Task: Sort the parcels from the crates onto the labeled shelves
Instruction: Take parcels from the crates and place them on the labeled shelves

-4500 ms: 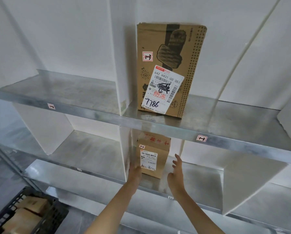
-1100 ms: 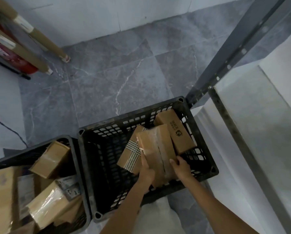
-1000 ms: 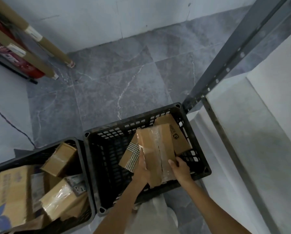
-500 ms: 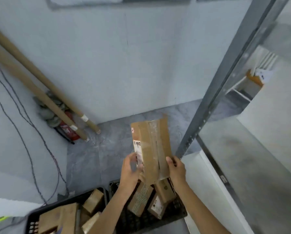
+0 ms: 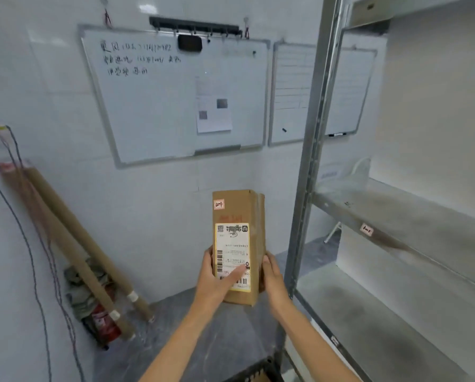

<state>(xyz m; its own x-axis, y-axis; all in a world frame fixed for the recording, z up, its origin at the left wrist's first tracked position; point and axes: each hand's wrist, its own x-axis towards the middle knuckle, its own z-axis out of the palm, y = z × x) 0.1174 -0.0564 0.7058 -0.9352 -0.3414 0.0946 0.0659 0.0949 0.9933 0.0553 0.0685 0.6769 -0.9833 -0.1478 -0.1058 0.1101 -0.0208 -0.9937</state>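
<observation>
You hold the parcel (image 5: 237,244) upright just left of the shelf post (image 5: 310,161). Your left hand (image 5: 214,277) wraps its lower edge, thumb across the label, and your right hand (image 5: 272,274) clasps the other side. Misread its small red sticker (image 5: 219,204) against the shelf tag (image 5: 366,230) right of the post — blurred from here — and it likely lands in the wrong bay.

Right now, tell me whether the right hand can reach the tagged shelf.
Probably, yes: the shelf is open in front near its tag. The right hand holds the parcel, though, and must pass round the upright post.
</observation>
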